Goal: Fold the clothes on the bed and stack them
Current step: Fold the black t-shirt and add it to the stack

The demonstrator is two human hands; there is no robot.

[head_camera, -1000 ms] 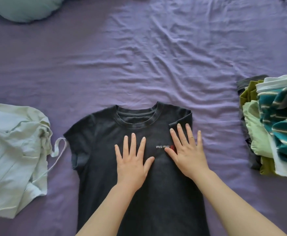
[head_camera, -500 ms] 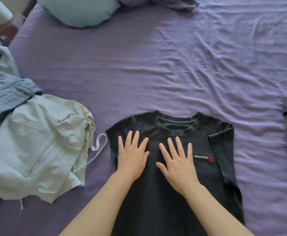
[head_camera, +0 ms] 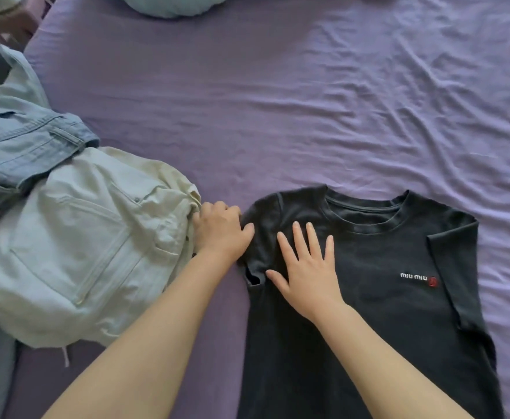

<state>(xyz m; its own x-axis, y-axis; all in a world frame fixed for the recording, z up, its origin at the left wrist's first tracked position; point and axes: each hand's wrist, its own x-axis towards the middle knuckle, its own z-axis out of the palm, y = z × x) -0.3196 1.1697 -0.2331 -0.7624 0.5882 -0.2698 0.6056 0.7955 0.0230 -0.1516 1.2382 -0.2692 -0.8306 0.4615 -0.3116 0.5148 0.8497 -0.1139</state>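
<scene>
Change since earlier frame: left hand [head_camera: 222, 229] has slid off the chest of the black T-shirt [head_camera: 377, 297] to its left sleeve; right hand [head_camera: 306, 267] has moved leftward across the chest, away from the printed logo [head_camera: 418, 278].
Head view, task's thing: black T-shirt lies face up on the purple bed [head_camera: 278, 101], collar away from the person, its right sleeve already turned inward over the body.
Head view, step in hand: judged as the second side fold, left sleeve about to come inward.
Head view, left fingers: curled at the sleeve edge, apparently gripping the cloth; the tips are hidden under the hand.
Head view, right fingers: straight, spread apart, pressed flat on the shirt beside the left shoulder, holding nothing.
Next move calls for: lifting the sleeve over the line the right hand pins, keeping the edge straight.
Head view, neighbours: pale trousers [head_camera: 75, 246] touch the left hand's outer side; a denim garment [head_camera: 21, 146] lies beyond them.
</scene>
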